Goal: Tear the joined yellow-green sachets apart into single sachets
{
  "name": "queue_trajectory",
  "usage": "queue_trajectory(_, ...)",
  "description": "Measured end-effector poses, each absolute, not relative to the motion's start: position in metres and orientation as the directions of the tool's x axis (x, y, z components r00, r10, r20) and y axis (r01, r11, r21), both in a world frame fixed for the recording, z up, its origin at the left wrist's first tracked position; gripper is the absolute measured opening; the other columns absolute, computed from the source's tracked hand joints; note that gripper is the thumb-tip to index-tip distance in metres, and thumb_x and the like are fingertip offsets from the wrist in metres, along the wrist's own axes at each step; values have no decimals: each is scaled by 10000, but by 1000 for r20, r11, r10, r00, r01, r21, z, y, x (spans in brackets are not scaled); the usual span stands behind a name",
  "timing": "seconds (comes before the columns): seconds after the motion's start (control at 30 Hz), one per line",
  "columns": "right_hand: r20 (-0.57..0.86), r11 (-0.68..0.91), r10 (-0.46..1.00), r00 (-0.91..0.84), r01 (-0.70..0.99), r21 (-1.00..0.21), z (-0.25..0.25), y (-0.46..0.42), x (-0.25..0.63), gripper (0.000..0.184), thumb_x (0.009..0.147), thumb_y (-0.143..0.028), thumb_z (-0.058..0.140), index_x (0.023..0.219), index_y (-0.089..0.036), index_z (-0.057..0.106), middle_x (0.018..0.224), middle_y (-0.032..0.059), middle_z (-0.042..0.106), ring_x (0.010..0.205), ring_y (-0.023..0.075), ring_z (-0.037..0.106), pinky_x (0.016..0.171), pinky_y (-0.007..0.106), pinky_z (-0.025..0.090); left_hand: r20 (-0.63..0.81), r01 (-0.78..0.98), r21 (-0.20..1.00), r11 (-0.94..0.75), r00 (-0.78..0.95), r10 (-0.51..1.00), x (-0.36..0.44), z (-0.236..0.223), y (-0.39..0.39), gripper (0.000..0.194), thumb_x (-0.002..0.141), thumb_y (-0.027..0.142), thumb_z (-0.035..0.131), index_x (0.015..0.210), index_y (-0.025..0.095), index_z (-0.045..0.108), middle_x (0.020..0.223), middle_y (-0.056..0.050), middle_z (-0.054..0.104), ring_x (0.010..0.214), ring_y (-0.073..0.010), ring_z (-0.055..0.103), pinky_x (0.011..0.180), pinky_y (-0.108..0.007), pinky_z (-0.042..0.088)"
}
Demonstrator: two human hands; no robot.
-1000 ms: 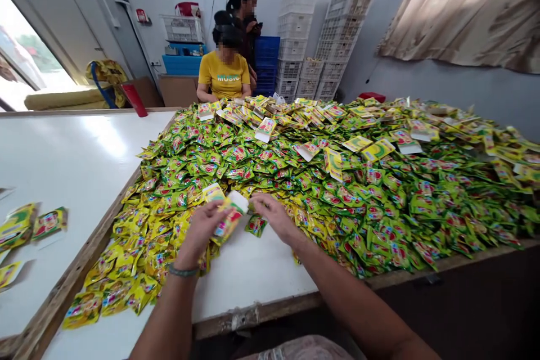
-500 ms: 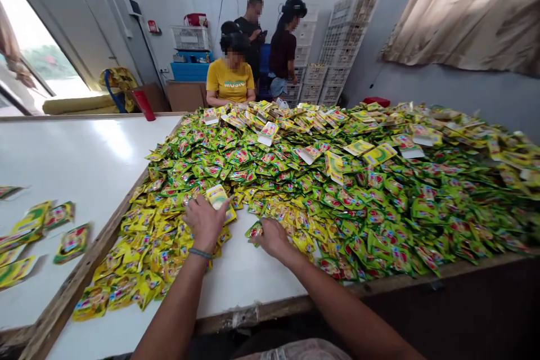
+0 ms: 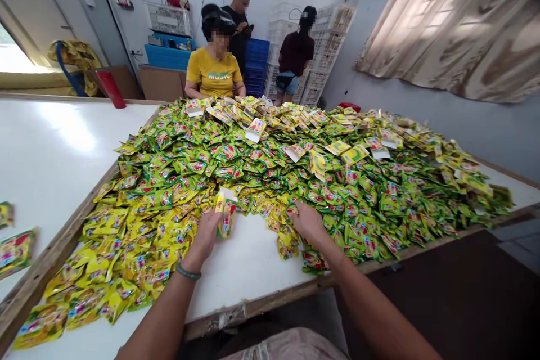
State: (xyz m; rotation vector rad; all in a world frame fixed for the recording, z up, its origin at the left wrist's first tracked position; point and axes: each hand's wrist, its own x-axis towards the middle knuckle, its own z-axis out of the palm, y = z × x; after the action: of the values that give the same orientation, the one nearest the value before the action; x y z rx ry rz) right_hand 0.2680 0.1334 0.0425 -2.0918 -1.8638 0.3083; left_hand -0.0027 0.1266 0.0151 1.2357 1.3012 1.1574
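Note:
My left hand [image 3: 207, 232], with a cord bracelet at the wrist, is closed around a small yellow and green carton [image 3: 228, 215]. The carton stands tilted, its white end flap raised at the top. My right hand [image 3: 310, 221] is at the near edge of the heap, fingers curled together on a small green packet [image 3: 291, 208], mostly hidden by the hand. Yellow packets [image 3: 288, 243] lie just below that hand. Green packets [image 3: 358, 197] make up most of the heap, and more yellow packets [image 3: 147, 236] spread out on the left.
Flat cartons [image 3: 317, 164] lie on top of the heap. A wooden strip [image 3: 63, 256] divides the white table [image 3: 236, 270]. A red cylinder [image 3: 111, 90] stands at the far left edge. A person in yellow [image 3: 215, 73] sits opposite; two people stand behind, near stacked crates [image 3: 331, 39].
My left hand has turned the carton upright, so its white flap shows. My right hand has moved right and slightly up, into the packets. The view has shifted, and one standing person has turned away.

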Motion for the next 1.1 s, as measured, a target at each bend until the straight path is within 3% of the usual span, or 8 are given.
queue_trajectory(0.1,23,-98,993,114,929,-358,35,130,270,193,790,-249,597,965,-200,662,889,84,666,886,224,596,749,276,402,-160,-125,976,180,152,975,15,15,123,367,715,405,617,965,138,589,835,-65,661,689,-190,612,630,-296,482)
queue_trajectory(0.2,24,-65,996,82,910,-410,23,125,263,194,781,-273,615,948,-188,666,940,73,667,877,208,605,749,266,423,-196,-260,926,273,286,938,19,16,120,524,642,382,739,1072,160,538,947,-60,672,732,-164,625,673,-266,484)
queue_trajectory(0.4,36,-44,996,82,801,-597,30,128,275,326,780,-359,603,1026,-152,655,962,87,681,858,235,613,755,312,449,-223,-145,954,263,247,943,8,16,118,546,611,417,765,1042,161,550,885,-42,675,681,-153,621,610,-235,456)
queue_trajectory(0.57,3,74,997,-83,875,-479,31,134,266,183,718,-311,680,846,-181,684,819,43,670,748,186,591,674,248,419,-205,-74,969,234,287,936,12,14,119,527,613,401,760,1037,161,558,854,-33,675,657,-153,610,577,-225,441)
queue_trajectory(0.77,120,62,993,-11,898,-436,17,116,245,71,775,-215,589,771,-175,647,822,64,621,790,197,553,704,266,391,-170,17,985,172,279,945,8,16,118,502,632,429,737,1028,134,647,842,-43,686,669,-158,592,593,-228,431)
queue_trajectory(0.87,215,74,975,61,820,-568,21,115,243,142,805,-279,550,842,-177,641,808,47,620,733,185,543,694,268,404,-146,53,989,136,310,939,8,16,118,450,663,454,707,990,146,685,824,-37,696,661,-164,586,582,-226,426)
queue_trajectory(0.97,177,47,975,130,663,-747,30,122,238,267,789,-386,565,926,-168,635,755,24,620,661,175,522,629,258,408,-135,43,991,128,358,924,10,16,119,444,688,469,686,1002,155,691,869,-43,705,690,-173,593,588,-223,431)
queue_trajectory(1.1,146,155,987,-63,582,-798,40,133,230,263,768,-388,577,893,-164,637,765,5,618,683,162,515,633,243,403,-116,-40,989,142,387,915,8,16,120,454,705,460,681,1039,152,681,903,-51,702,692,-159,591,601,-218,429)
